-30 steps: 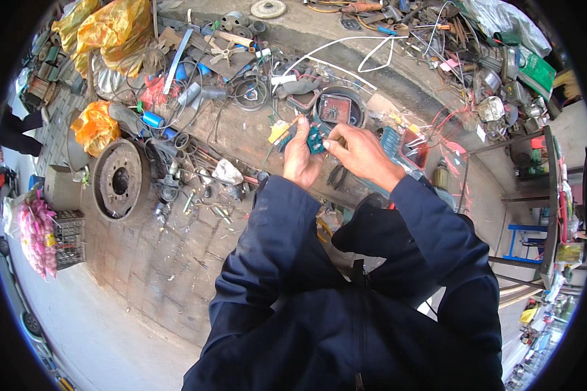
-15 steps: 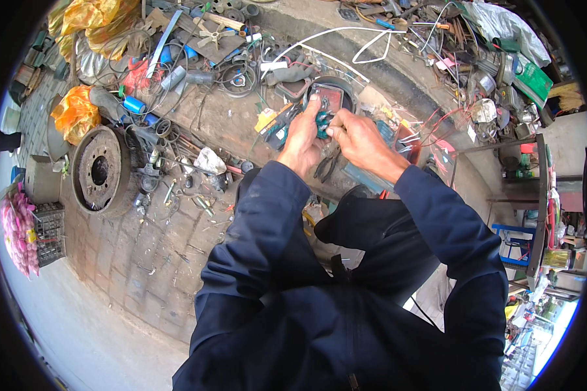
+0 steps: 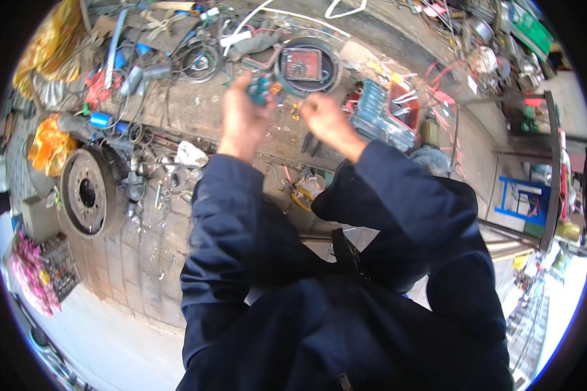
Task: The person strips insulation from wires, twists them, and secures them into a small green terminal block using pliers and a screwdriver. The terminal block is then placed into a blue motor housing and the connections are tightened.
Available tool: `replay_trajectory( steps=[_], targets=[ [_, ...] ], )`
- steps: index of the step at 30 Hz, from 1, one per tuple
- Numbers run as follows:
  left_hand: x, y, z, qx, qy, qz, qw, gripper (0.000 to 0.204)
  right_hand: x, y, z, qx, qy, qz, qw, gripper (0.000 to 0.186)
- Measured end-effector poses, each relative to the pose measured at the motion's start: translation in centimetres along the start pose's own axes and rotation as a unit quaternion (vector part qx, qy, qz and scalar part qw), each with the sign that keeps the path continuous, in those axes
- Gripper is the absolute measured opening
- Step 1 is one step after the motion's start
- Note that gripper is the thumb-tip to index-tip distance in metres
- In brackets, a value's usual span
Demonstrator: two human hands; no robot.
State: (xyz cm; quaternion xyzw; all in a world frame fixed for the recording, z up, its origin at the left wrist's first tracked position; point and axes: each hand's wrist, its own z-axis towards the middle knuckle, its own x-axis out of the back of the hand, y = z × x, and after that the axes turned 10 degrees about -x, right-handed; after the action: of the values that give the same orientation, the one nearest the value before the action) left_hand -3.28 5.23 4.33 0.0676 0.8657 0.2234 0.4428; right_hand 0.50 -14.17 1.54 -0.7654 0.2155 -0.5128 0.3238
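Note:
My left hand (image 3: 244,117), closed on a small teal part (image 3: 259,90), is raised left of centre. My right hand (image 3: 326,124) is to its right with fingers curled together; whether it holds anything is too blurred to make out. The two hands are apart. Beyond them sits a round metal container (image 3: 332,77) with a red rectangular piece (image 3: 302,64) inside. Dark pliers (image 3: 310,142) lie below my right hand, and a teal plastic case (image 3: 378,114) with red parts and wires is to its right.
A rusty wheel rim (image 3: 72,189) stands at left near an orange bag (image 3: 49,143). Scrap, pipes and cables crowd the far side. A metal frame (image 3: 549,163) and blue stand (image 3: 509,195) are at right. My bent legs are below my hands; a pink bundle (image 3: 32,274) is at lower left.
My hands have separated: the left moved leftward with the teal part, the right drew away from it. The view has also shifted, showing the round container higher in the picture.

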Motion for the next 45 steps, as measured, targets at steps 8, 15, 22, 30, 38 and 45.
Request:
replay_trajectory(
  steps=[8, 15, 22, 30, 38, 45],
  targets=[
    [0.2, 1.4, -1.1, 0.011, -0.021, -0.013, 1.000, 0.031, -10.7, 16.9, -10.9, -0.185, -0.213, -0.206, 0.937, 0.036],
    [0.2, 2.6, -1.7, 0.015, -0.010, -0.006, 1.000, 0.034, -13.7, 16.7, -11.8, -0.254, -0.154, -0.109, 0.949, 0.041],
    [1.0, 2.6, -1.0, 0.004, -0.045, -0.001, 0.999, 0.033, -11.7, 12.2, -5.2, -0.344, 0.198, -0.060, 0.916, 0.081],
    [0.8, 3.0, -1.7, 0.007, -0.067, -0.006, 0.998, 0.034, -11.2, 11.9, -0.6, -0.372, 0.133, -0.133, 0.909, 0.085],
    [0.5, 2.8, -1.6, -0.015, -0.162, -0.039, 0.986, 0.034, -2.1, 6.0, -2.6, -0.485, -0.076, 0.450, 0.746, 0.017],
    [0.2, 2.3, -1.5, -0.027, -0.245, -0.051, 0.968, 0.033, 7.2, -6.7, -15.2, -0.157, -0.171, 0.446, 0.864, 0.028]
  ],
)
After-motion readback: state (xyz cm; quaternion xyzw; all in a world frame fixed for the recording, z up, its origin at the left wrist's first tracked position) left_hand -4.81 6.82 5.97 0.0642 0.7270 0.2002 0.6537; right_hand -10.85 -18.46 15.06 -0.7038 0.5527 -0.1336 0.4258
